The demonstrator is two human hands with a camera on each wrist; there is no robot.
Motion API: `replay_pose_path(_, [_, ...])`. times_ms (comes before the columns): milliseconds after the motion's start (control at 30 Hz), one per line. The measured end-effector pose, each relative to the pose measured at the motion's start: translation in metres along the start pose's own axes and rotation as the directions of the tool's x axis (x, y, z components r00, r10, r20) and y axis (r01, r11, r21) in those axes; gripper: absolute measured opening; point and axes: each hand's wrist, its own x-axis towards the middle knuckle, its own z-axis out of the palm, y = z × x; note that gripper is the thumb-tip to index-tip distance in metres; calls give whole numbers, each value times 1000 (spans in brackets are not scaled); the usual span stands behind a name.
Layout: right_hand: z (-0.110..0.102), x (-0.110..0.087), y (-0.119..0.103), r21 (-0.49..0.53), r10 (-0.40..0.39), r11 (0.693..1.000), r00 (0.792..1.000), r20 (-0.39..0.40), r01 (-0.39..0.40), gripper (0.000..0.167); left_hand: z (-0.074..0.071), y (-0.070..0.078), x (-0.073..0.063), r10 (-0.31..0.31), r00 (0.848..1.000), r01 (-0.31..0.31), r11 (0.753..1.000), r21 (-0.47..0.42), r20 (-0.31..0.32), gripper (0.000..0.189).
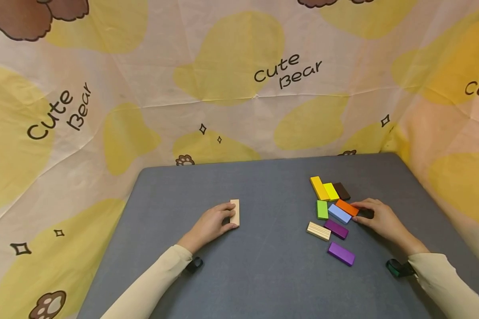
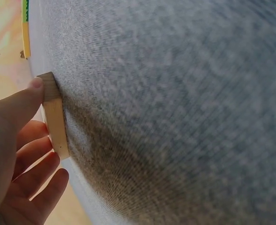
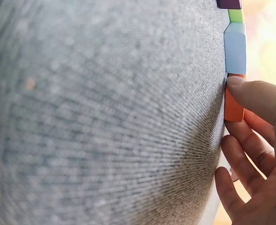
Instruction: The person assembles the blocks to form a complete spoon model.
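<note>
My left hand (image 1: 211,225) pinches a plain wooden block (image 1: 235,217) that lies on the grey table left of the other blocks. In the left wrist view the thumb presses the near end of this wooden block (image 2: 56,124), while fingers reach along its far side. Over on the right, my right hand (image 1: 385,223) pinches the end of an orange block (image 1: 346,207) between thumb and index finger. This orange block (image 3: 234,105) sits right beside a light blue block (image 1: 339,214), and the right wrist view shows its other fingers spread loosely.
Around the orange block lie a green block (image 1: 322,210), a dark purple block (image 1: 336,229), a striped wooden block (image 1: 318,231) and a violet block (image 1: 341,254). Behind are amber (image 1: 319,188), yellow (image 1: 331,192) and dark brown (image 1: 341,191) blocks. A printed cloth (image 1: 231,57) hangs behind the table (image 1: 263,274).
</note>
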Motion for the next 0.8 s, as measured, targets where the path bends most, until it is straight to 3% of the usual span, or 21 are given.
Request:
replay_pose_path(267, [-3, 1, -2, 10, -10, 1000, 1000, 12, 10, 39, -2, 0, 1, 26, 1000, -26, 999, 20, 3, 42])
replay_pose_path(500, [-9, 3, -4, -31, -51, 998, 998, -28, 50, 37, -2, 0, 3, 49, 999, -49, 999, 24, -7, 37])
replay_pose_path(800, [-16, 17, -16, -24, -57, 998, 998, 1, 57, 38, -3, 0, 4, 70, 998, -70, 997, 17, -3, 32])
